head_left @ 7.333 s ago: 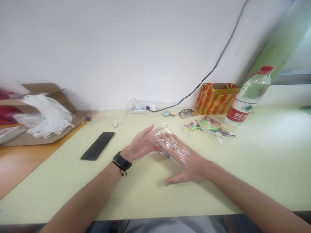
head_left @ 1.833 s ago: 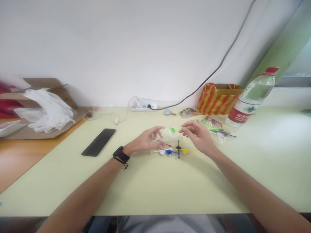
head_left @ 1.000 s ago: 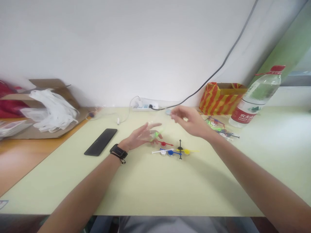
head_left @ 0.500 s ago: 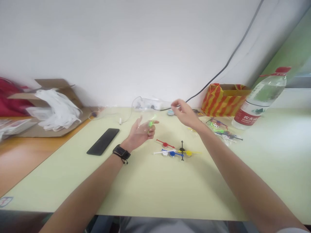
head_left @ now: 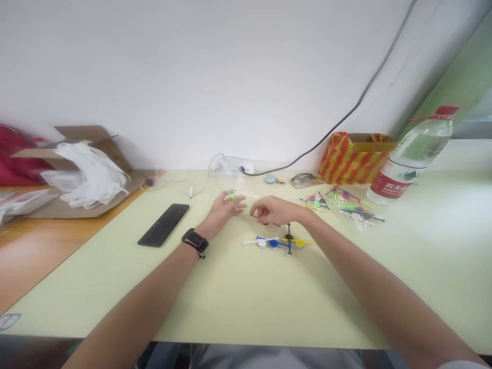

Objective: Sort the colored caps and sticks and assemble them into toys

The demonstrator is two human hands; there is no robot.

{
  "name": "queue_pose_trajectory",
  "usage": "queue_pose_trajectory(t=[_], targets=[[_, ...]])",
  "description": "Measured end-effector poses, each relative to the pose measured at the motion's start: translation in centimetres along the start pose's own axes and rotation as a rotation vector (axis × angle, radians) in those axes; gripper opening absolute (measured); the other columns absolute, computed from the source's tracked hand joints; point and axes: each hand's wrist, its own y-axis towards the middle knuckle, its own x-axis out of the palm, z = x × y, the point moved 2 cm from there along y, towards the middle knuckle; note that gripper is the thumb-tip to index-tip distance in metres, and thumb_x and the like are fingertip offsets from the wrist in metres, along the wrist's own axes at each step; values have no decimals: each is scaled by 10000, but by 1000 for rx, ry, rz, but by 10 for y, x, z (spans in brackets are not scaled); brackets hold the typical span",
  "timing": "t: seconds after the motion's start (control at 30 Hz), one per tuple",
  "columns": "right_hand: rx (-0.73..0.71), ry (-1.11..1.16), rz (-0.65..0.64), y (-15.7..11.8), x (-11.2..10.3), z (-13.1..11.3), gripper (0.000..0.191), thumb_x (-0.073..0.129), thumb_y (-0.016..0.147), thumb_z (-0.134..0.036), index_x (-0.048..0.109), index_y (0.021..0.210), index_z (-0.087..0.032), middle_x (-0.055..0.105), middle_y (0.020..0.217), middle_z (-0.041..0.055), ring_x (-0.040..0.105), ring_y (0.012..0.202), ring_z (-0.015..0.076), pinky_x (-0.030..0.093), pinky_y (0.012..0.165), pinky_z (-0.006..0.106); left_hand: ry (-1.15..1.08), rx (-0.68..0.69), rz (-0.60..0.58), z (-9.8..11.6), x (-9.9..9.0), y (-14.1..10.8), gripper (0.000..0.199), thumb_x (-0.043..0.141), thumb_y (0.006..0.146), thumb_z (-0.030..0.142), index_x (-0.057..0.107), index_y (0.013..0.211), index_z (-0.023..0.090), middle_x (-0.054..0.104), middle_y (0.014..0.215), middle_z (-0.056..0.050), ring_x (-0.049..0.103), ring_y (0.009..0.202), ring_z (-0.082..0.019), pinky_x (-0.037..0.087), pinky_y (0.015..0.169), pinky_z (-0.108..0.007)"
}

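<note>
My left hand [head_left: 225, 211], wearing a black watch, is closed around a small green plastic arrow spinner [head_left: 232, 196]; its fingers partly cover it. Just to the right, my right hand [head_left: 279, 210] has its fingers pinched on a red arrow spinner [head_left: 274, 224], mostly hidden beneath them. On the table below lie a white arrow spinner [head_left: 262, 244], a blue one [head_left: 273, 243], a black one [head_left: 289, 246] and a yellow one [head_left: 300, 243], close together and partly overlapping. Faint clear plastic [head_left: 246, 187] shows behind my hands.
A black phone [head_left: 163, 225] lies left of my hands. Bagged coloured spinners [head_left: 357, 212], a tilted-looking water bottle [head_left: 409, 156] and a striped bag [head_left: 355, 159] stand right. A power strip [head_left: 230, 166] sits by the wall; a cardboard box [head_left: 115, 164] holds white straps.
My right hand has come down and left from above the table onto the red spinner. The clear bag is no longer stretched over my left hand, which still has the green spinner.
</note>
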Motion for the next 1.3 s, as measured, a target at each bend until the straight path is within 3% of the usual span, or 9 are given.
queue_pose_trajectory(t=[0.17,0.33,0.43,0.53,0.63,0.77,1.0,1.13,1.3], targets=[[-81,67,246,-20,-41,-8,98,673,887,-256,691,957,-190,744,680,13,682,629,159,517,604,261,316,171,-48,-10,3,-1,608,870,768,409,641,1291,199,744,1205,-137,736,1043,-249,582,978,-438],[-153,181,744,-46,-78,-30,237,771,873,-408,675,871,-192,760,827,66,736,755,208,608,699,348,533,300,-84,-16,11,-5,521,823,809,443,708,1242,178,768,1170,-126,736,1069,-272,584,995,-444],[-242,239,980,-53,-88,-37,256,800,844,-424,692,878,-195,733,886,59,741,777,211,644,754,384,619,372,-77,-17,16,-8,490,788,841,458,718,1240,184,774,1154,-99,738,1035,-258,591,981,-430],[-258,299,1066,-49,-86,-36,232,806,834,-380,690,903,-192,715,858,48,742,749,205,656,776,399,673,420,-78,-18,18,-11,471,760,865,469,720,1241,188,777,1138,-82,735,1015,-248,590,977,-418],[-188,293,1071,-39,-77,-31,222,816,810,-354,681,864,-186,711,808,44,737,724,206,651,743,389,722,459,-64,-17,19,-12,455,743,877,475,722,1236,196,779,1123,-71,731,995,-243,589,969,-404],[-91,150,938,-27,-65,-28,230,764,847,-383,713,762,-176,733,784,69,719,767,225,619,765,399,770,510,-18,-13,20,-14,425,717,894,479,727,1215,201,778,1100,-50,724,949,-226,583,960,-380],[-145,-247,904,-19,-55,-22,203,720,896,-360,754,758,-214,690,1109,105,623,1052,279,506,942,481,843,546,3,-8,25,-17,376,682,914,472,731,1183,214,779,1084,-34,705,890,-208,574,905,-344],[-141,-369,790,-19,-54,-17,193,743,887,-322,748,721,-223,649,1182,100,561,1135,302,442,1014,502,875,558,-6,-6,27,-20,354,671,922,460,733,1179,226,783,1063,-31,709,902,-215,558,906,-339],[-160,-475,666,-21,-52,-19,158,761,872,-285,756,725,-229,641,1258,83,545,1150,305,444,985,486,892,558,-18,-4,29,-21,350,660,928,455,730,1188,232,781,1034,-30,704,879,-215,549,887,-336]])
